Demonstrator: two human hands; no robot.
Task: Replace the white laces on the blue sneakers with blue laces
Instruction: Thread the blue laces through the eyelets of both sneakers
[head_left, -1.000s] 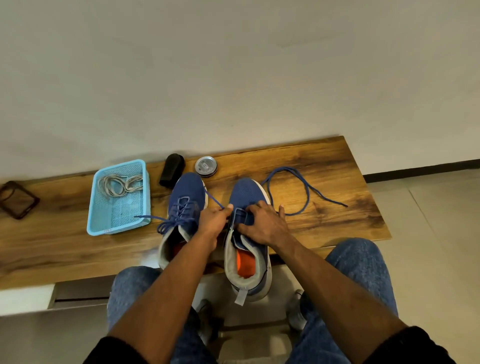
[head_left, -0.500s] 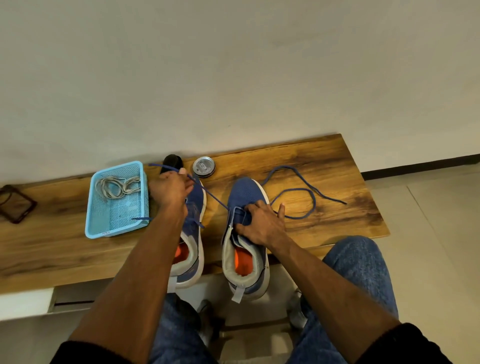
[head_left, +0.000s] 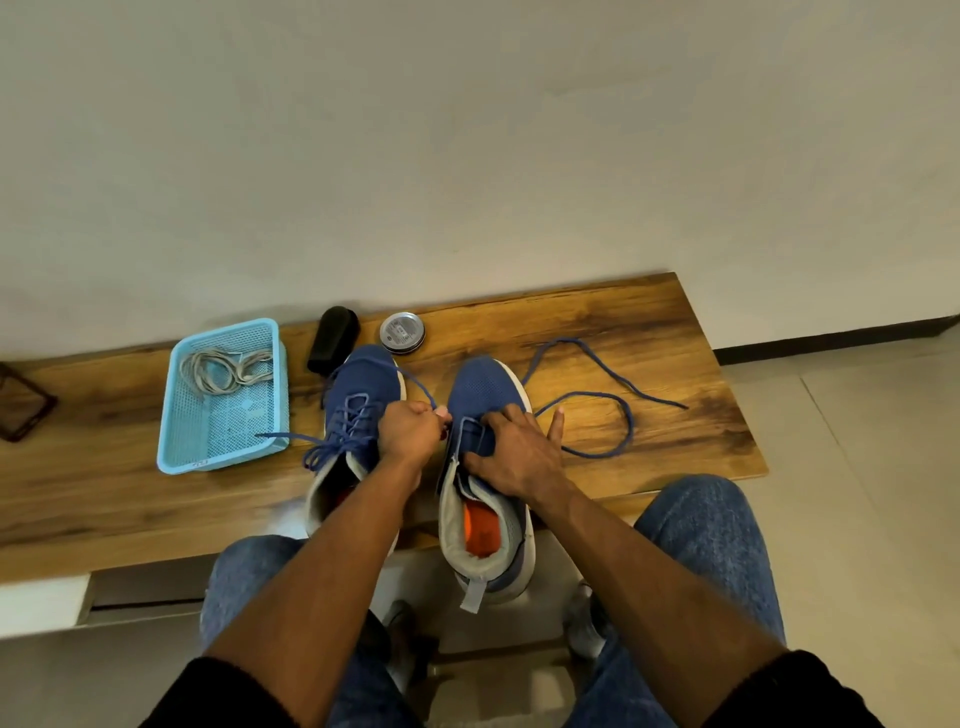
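Two blue sneakers stand side by side on the wooden bench (head_left: 649, 332), toes toward the wall. The left sneaker (head_left: 363, 384) is laced with a blue lace. On the right sneaker (head_left: 480, 387) a blue lace (head_left: 621, 410) runs from the eyelets and loops over the bench to the right. My left hand (head_left: 413, 431) pinches one end of that lace just left of the right sneaker's eyelets. My right hand (head_left: 511, 449) presses on the sneaker's tongue and grips its eyelet area. The white laces (head_left: 223, 369) lie in a light blue basket (head_left: 179, 436).
A black brush (head_left: 333, 338) and a round metal tin (head_left: 401, 332) stand behind the sneakers by the wall. A dark framed object (head_left: 23, 410) lies at the bench's far left. My knees in jeans are below the bench edge; tiled floor lies to the right.
My left hand pulled the lace end out to the upper left, then came back beside the right sneaker's eyelets. The loose lace on the bench has drawn into a tighter loop. My right hand stayed put.
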